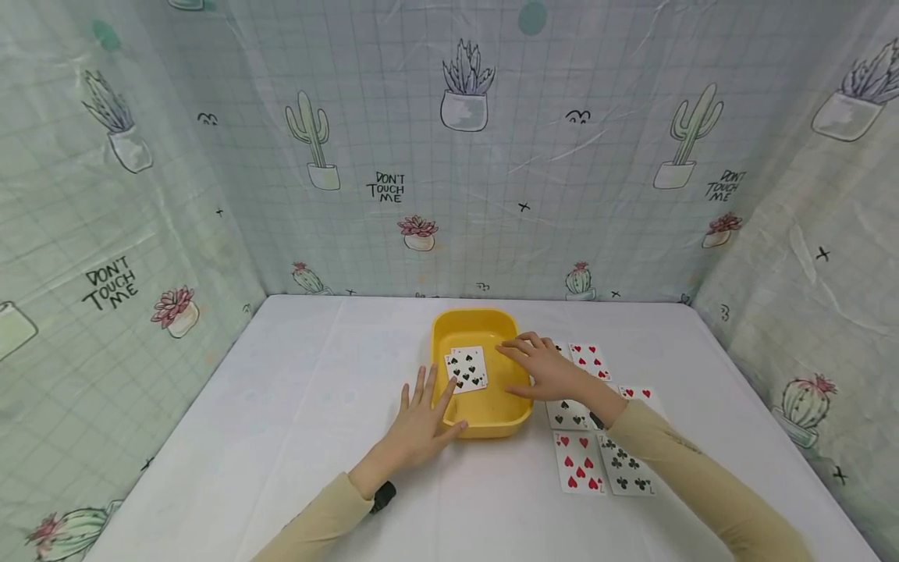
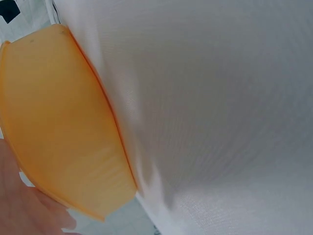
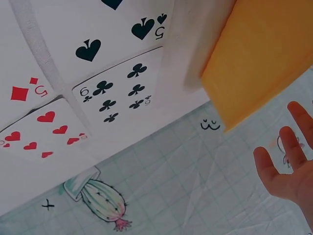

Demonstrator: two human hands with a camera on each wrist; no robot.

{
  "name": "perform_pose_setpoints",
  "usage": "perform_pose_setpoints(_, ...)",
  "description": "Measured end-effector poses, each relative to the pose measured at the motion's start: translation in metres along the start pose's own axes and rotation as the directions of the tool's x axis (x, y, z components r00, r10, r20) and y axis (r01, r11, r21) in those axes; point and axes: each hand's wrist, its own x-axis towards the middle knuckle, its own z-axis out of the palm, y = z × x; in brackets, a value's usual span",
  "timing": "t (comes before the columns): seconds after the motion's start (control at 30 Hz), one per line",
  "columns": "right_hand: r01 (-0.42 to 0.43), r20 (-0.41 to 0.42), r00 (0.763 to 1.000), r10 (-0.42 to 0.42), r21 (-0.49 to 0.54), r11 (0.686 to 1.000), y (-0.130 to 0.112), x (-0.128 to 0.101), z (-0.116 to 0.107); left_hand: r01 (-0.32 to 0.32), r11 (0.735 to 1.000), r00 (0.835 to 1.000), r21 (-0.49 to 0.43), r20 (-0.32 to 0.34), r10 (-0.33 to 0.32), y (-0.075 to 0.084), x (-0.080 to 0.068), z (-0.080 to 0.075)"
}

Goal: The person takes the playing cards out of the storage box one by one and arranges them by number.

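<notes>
A yellow plastic tray (image 1: pixel 492 414) stands on the white table, with a seven of spades (image 1: pixel 469 368) face up inside, overlapping another card mostly hidden beneath it. My left hand (image 1: pixel 416 431) is at the tray's near left edge with its fingers spread; in the left wrist view its fingers show beside the tray's rim. Over the right rim reaches my right hand (image 1: pixel 551 373), fingers extended and slightly bent, holding nothing visible. Just right of the tray, partly under the right arm, lie several face-up cards, among them a seven of hearts (image 1: pixel 580 462) and a seven of clubs (image 1: pixel 625 467).
In the right wrist view a six of clubs (image 3: pixel 120 93) and a six of hearts (image 3: pixel 44 129) lie toward the table's far side. Patterned cloth (image 1: pixel 449 179) with cactus drawings hangs behind the table and at both sides. A dark band (image 1: pixel 382 496) shows at the left wrist.
</notes>
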Motion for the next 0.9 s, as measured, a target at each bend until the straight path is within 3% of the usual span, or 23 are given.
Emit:
perform_pose_setpoints(0.4, 0.048, 0.035, 0.998, -0.046, -0.043, 0.998, -0.004, 0.028, 0.013, -0.002, 1.0, 1.0, -0.017, 0.002, 0.002, 0.0, 0.0, -0.001)
perform_pose_setpoints(0.53, 0.024, 0.084, 0.996, -0.022, -0.023, 0.999, -0.007, 0.037, 0.016, -0.009, 1.0, 1.0, -0.019, -0.002, 0.009, 0.0, 0.0, -0.001)
perform_pose_setpoints(0.9, -0.018, 0.215, 0.976, 0.036, -0.084, 0.996, -0.006, 0.058, 0.036, -0.021, 0.999, 1.0, -0.026, -0.018, 0.021, 0.0, -0.001, 0.001)
